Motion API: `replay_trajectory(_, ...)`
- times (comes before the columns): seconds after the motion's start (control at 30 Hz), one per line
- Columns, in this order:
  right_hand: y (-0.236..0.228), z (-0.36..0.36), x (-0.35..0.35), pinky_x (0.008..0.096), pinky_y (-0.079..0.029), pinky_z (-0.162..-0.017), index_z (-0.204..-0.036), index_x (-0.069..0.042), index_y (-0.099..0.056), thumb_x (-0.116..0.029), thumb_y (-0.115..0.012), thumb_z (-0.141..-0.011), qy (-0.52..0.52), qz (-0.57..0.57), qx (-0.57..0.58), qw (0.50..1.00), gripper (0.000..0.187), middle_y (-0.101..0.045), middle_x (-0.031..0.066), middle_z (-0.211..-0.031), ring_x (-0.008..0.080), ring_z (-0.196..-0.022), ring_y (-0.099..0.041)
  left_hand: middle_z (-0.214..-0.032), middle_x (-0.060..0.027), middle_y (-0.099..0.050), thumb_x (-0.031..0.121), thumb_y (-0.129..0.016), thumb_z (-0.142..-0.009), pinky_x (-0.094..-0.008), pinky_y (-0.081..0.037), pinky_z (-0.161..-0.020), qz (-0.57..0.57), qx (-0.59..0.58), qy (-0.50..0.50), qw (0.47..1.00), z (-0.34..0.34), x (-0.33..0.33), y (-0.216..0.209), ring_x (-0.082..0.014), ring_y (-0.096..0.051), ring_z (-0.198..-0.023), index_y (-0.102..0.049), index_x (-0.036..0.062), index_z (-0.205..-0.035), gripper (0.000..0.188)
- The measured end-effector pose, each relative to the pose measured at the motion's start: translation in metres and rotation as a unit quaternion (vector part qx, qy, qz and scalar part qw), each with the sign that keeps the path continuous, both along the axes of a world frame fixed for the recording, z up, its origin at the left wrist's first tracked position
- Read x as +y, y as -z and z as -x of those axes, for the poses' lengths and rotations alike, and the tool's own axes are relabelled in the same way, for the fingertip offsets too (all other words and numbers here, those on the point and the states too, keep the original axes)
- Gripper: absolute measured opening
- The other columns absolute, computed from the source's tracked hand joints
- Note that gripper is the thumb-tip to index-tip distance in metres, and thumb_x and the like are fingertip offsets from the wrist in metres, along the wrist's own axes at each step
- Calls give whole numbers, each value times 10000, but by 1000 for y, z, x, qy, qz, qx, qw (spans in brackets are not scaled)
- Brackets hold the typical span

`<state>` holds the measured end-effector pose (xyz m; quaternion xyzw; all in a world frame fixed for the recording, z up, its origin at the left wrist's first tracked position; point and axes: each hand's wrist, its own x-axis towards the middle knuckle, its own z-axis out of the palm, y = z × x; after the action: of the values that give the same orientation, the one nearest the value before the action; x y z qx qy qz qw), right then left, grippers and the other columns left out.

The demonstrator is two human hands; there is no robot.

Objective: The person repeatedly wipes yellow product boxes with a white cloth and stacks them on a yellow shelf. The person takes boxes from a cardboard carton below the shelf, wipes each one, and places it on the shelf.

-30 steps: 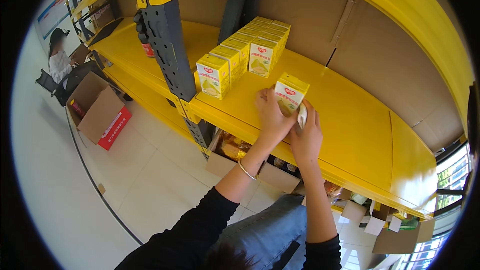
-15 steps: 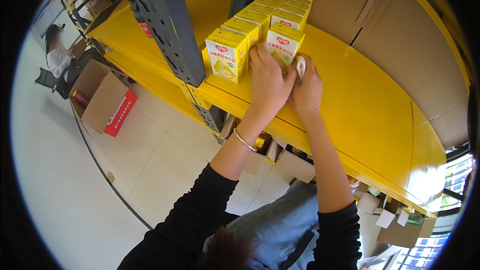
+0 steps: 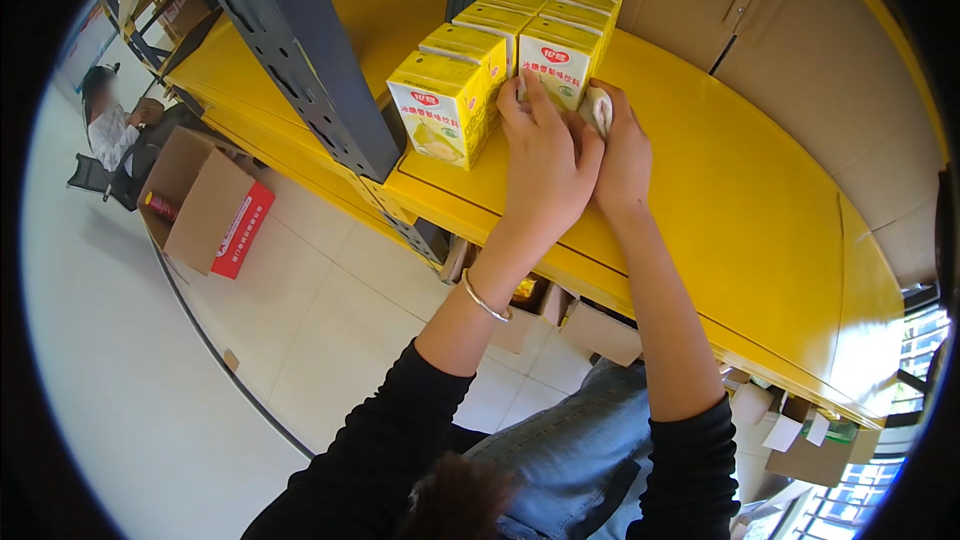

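Observation:
Two rows of yellow-and-white drink cartons (image 3: pixel 430 120) with pear pictures stand upright on a yellow shelf (image 3: pixel 730 210). My left hand (image 3: pixel 548 155) grips the front drink carton of the right row (image 3: pixel 552 68), its fingers on the front face and lower left edge. Closed around a crumpled white cloth (image 3: pixel 600 112), my right hand (image 3: pixel 626 155) is at the same carton's right side. The two hands nearly meet in front of it, covering its lower part.
A grey perforated post (image 3: pixel 300 50) rises left of the cartons. Open cardboard boxes (image 3: pixel 812 455) sit below the shelf at right. On the floor at left is a brown-and-red box (image 3: pixel 215 205), and a seated person (image 3: pixel 110 130) is beyond it.
The front carton of the right row has moved back against the carton behind it, closing up the row. Both hands stay on it. The view has shifted slightly.

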<state>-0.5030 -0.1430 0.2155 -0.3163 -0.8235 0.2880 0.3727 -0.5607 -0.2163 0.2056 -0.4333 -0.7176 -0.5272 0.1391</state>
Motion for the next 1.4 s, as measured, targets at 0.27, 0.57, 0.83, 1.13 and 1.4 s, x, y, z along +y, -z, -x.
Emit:
replay_trajectory(0.27, 0, 1, -2, 422, -487, -751, -1201, -115, -515, -255, -608, -840, 17, -21, -13, 1000, 398, -595, 183, -1007, 353, -885, -605, -1301, -326, -181, 146, -553, -828, -426, -291, -1008, 9, 2, 11, 1000, 2, 2, 4, -437, -363, -1137, -159, -159, -1334, 710)
replay_trajectory(0.57, -7, -2, -8, 416, -491, -789, -1246, -167, -518, -186, -601, -818, 42, 14, -43, 998, 436, -589, 149, -1073, 342, -941, -597, -1311, -329, -176, 125, -541, -839, -429, -276, -1019, 25, 18, -4, 1000, 3, 4, 3, -453, -347, -1152, -157, -150, -1343, 691)
replay_trajectory(0.83, 14, 1, -3, 442, -498, -788, -1236, -118, -474, -157, -549, -819, 75, 8, -4, 997, 425, -577, 199, -1083, 357, -895, -616, -1229, -345, -323, 132, -557, -775, -446, -288, -1008, 17, 68, -21, 997, 15, 13, 13, -448, -354, -1140, -269, -140, -1310, 666)
replay_trajectory(1.13, 6, -137, -54, 365, -450, -880, -1322, -92, -389, -38, -558, -750, -19, -135, -87, 987, 599, -552, 123, -1143, 284, -1064, -529, -1287, -288, -308, 273, -553, -861, -424, -355, -946, 77, 130, -63, 987, 75, 10, 37, -363, -455, -1067, -334, -3, -1357, 609)
replay_trajectory(1.4, 64, -450, -96, 387, -473, -891, -1310, -218, -429, -19, -620, -734, 167, 67, -41, 983, 638, -540, 84, -1240, 320, -1065, -553, -1015, -123, -588, 16, -454, -890, -299, -450, -809, -18, 34, 46, 998, 15, -6, -6, -214, -550, -950, -536, 6, -1201, 322)
